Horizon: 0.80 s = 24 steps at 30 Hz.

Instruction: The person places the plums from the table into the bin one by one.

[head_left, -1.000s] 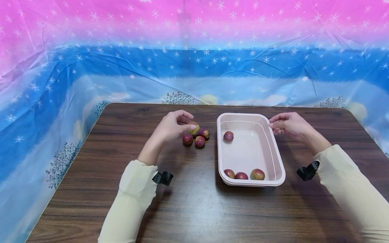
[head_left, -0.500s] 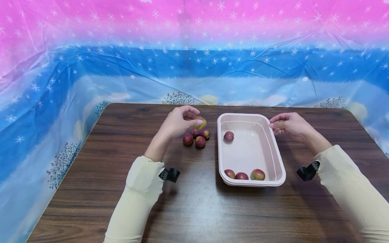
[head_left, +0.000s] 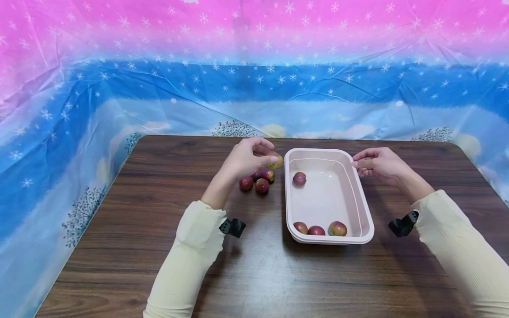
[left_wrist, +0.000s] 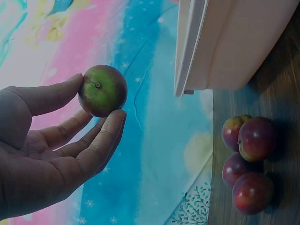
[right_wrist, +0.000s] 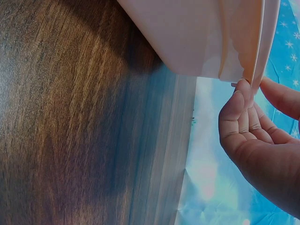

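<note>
Pink tray (head_left: pixel 367 221) on the dark wood desk (head_left: pixel 254 274) is the landmark. Left hand (head_left: pixel 246 159) just left of the tray's far left corner, lifted off the desk, fingers (left_wrist: pixel 101 140) and thumb pinching a greenish plum (left_wrist: pixel 102 90). Four red plums (head_left: pixel 257 179) clustered on the desk below that hand, left of the tray, touching each other. Right hand (head_left: pixel 377 164) at the tray's far right corner, fingers (right_wrist: pixel 236 110) curled, tips pinching the rim. Inside the tray: one plum (head_left: pixel 299 178) near the far left wall, three plums (head_left: pixel 317 229) along the near wall.
</note>
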Each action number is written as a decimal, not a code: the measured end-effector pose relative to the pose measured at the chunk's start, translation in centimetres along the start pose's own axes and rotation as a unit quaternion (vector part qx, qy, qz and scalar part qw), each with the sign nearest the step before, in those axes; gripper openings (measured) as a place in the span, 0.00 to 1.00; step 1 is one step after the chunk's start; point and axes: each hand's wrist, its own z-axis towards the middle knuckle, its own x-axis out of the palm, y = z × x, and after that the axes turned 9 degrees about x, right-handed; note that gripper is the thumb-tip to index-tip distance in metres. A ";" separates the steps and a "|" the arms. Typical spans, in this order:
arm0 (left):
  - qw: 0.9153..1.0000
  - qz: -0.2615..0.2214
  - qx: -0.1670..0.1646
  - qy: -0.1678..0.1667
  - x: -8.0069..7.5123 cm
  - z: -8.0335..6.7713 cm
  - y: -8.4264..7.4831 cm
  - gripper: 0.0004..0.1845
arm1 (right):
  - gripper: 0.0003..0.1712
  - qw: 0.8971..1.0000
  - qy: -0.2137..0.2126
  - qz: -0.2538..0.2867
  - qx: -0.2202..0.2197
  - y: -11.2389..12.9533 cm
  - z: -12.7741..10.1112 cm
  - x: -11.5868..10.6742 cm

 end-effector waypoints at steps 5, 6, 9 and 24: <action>1.000 0.002 0.007 0.006 0.8 0.1 -0.3 0.18 | 0.20 1.000 0.001 -0.003 0.002 0.0 0.0 0.0; 1.000 0.000 0.008 0.007 0.9 0.1 -0.3 0.17 | 0.20 1.000 0.001 -0.003 0.003 0.0 0.0 0.0; 1.000 -0.008 0.008 0.010 1.4 0.1 -0.5 0.17 | 0.20 1.000 0.000 -0.002 0.003 -0.1 0.0 0.0; 0.999 -0.009 0.024 0.038 3.9 0.7 -1.1 0.16 | 0.20 1.000 0.001 0.002 0.003 -0.1 0.1 -0.1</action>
